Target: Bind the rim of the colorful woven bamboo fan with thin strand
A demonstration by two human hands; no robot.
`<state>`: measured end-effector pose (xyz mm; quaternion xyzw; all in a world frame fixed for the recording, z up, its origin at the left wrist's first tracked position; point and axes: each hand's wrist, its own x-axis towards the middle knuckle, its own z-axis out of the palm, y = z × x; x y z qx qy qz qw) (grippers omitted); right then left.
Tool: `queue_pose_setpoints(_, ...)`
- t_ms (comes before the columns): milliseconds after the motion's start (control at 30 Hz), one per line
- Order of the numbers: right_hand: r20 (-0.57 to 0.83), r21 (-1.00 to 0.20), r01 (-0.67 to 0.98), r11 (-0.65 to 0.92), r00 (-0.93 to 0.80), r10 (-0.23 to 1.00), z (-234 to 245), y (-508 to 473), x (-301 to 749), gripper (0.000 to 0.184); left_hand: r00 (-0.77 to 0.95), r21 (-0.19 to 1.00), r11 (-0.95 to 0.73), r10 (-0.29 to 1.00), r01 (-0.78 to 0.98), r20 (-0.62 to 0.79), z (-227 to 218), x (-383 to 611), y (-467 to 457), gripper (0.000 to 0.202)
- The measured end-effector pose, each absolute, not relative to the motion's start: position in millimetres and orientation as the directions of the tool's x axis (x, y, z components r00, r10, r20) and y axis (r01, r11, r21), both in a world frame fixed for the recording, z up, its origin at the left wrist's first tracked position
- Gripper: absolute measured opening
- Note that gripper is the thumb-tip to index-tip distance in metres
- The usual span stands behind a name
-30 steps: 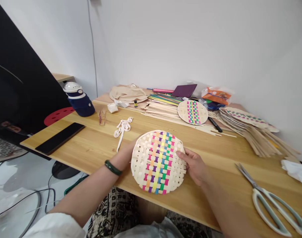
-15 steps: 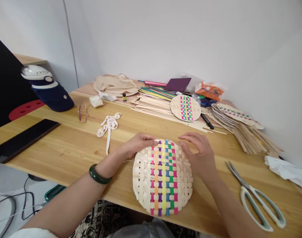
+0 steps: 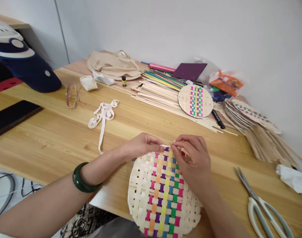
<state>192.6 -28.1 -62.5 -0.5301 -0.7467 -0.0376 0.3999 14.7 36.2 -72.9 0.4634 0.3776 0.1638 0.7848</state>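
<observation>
A round woven disc (image 3: 163, 195) of pale flat strips, with pink, orange, purple, yellow, blue and green bands, tilts up at the table's front edge. My left hand (image 3: 144, 145) grips its top rim, thumb on the front face and fingers behind. At the same rim, just to the right, my right hand (image 3: 192, 157) pinches with thumb and forefinger. A short piece of white edging (image 3: 167, 145) shows between the two hands. The right fingertips partly hide what they pinch. To the left lies a loose tangle of white tape (image 3: 105, 114).
Open-bladed scissors (image 3: 258, 201) lie at right. Behind are pale strips (image 3: 158, 99), another woven disc (image 3: 195, 100), a black marker (image 3: 218, 119) and stacked handled fans (image 3: 252, 129). Glasses (image 3: 71, 96), a phone (image 3: 13, 115) and a blue bottle (image 3: 29, 66) stand or lie left.
My right hand has moved from beside the disc's upper right edge onto its top rim and closed there. The disc appears nearer and lower; the whole view has shifted.
</observation>
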Motion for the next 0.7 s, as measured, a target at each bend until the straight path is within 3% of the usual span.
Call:
queue_pose_setpoints(200,0.523,-0.629,0.704,0.331,0.068,0.85,-63.5,-34.3,198.0,0.005,0.611,0.831,0.548,0.625,0.099,-0.486,-74.8,17.7,35.9,0.026)
queue_pose_setpoints(367,0.394,-0.778,0.584,0.231,0.168,0.904,-62.8,-37.4,199.1,0.007,0.625,0.805,0.59,0.605,0.064,-0.493,-75.0,17.2,36.2,0.028)
queue_pose_setpoints(567,0.342,-0.817,0.558,0.143,0.27,0.9,-58.4,-30.6,213.5,0.011,0.635,0.824,0.564,0.617,0.054,-0.464,-79.1,13.2,38.0,0.027)
queue_pose_setpoints(700,0.249,-0.827,0.562,-0.036,0.422,0.872,-44.0,-32.1,241.4,0.018,0.641,0.834,0.546,0.611,0.084,-0.464,-83.7,8.8,40.3,0.027)
